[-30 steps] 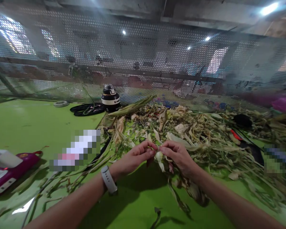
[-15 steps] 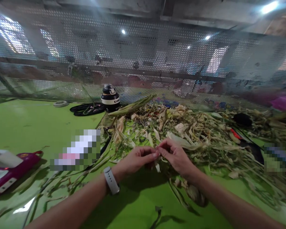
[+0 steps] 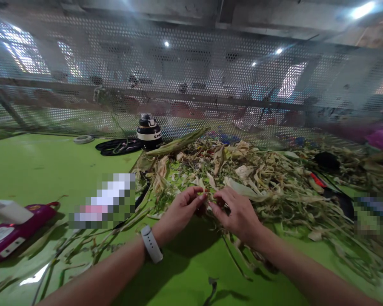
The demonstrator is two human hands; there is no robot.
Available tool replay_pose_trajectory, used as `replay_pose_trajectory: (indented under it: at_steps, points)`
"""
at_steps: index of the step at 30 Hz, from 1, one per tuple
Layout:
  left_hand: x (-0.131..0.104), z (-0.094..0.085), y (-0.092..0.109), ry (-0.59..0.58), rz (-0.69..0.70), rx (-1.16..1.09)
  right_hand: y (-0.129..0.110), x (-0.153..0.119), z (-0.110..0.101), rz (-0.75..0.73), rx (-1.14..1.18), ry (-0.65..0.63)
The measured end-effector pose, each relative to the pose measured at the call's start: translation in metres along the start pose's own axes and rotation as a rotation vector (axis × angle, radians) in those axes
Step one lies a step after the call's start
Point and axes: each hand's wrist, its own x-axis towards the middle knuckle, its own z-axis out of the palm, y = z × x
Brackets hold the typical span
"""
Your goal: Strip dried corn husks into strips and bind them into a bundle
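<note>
Over the green tabletop [image 3: 178,263] my two hands work close together at the near edge of a heap of dried plant leaves and stems [image 3: 258,170]. My left hand [image 3: 187,204], with a pale watch band on its wrist, pinches thumb and forefinger on something too small to make out. Just to its right, my right hand [image 3: 234,210] has its fingers curled and thumb bent in toward the left fingertips; what they hold is hidden. A pale dry leaf [image 3: 242,187] lies just beyond the right hand. Below the hands is a loose dark stem piece [image 3: 210,289].
At the back stands a black bottle with a white band [image 3: 149,134] beside a black coiled item [image 3: 118,146]. A magenta power strip with a white plug [image 3: 22,227] lies at left. Blurred-out items flank the heap. A perforated screen [image 3: 191,76] rises behind.
My hands have moved slightly apart; the right fingers have drawn back a little from the left. A pale strip that hung below the fingers no longer shows there.
</note>
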Motion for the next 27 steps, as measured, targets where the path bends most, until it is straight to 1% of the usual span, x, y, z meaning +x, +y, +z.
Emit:
replay_pose_trajectory:
  at_steps: [2, 5, 6, 8, 11, 13, 14, 16, 17, 21, 27]
  points:
    - [-0.001, 0.000, 0.002, -0.006, 0.064, 0.080, 0.001, 0.000, 0.000, -0.009, 0.028, -0.024]
    - [-0.003, -0.003, 0.004, -0.033, 0.150, 0.218, 0.003, 0.002, 0.000, -0.003, 0.136, -0.020]
    - [-0.003, -0.004, 0.004, -0.030, 0.177, 0.270, 0.003, 0.003, -0.001, -0.006, 0.167, -0.012]
    - [-0.003, -0.007, 0.002, 0.013, 0.257, 0.419, 0.005, 0.004, -0.001, -0.031, 0.187, 0.008]
    - [0.001, -0.013, -0.002, 0.084, 0.459, 0.673, 0.008, 0.005, -0.001, -0.135, 0.109, 0.036]
    - [0.003, -0.016, -0.004, 0.052, 0.559, 0.750, 0.009, 0.005, 0.001, -0.190, 0.037, 0.037]
    - [0.004, -0.016, -0.005, 0.022, 0.579, 0.757, 0.010, 0.005, 0.002, -0.210, 0.005, 0.034]
    - [0.004, -0.015, -0.004, -0.019, 0.581, 0.755, 0.010, 0.004, 0.003, -0.248, -0.058, 0.030]
    - [0.004, -0.015, -0.003, -0.019, 0.578, 0.756, 0.010, 0.003, 0.003, -0.272, -0.092, 0.036]
    - [0.002, -0.012, -0.001, 0.022, 0.582, 0.762, 0.008, 0.001, 0.001, -0.374, -0.193, 0.071]
    - [0.001, -0.010, -0.005, 0.080, 0.552, 0.760, 0.007, 0.000, -0.002, -0.534, -0.244, 0.107]
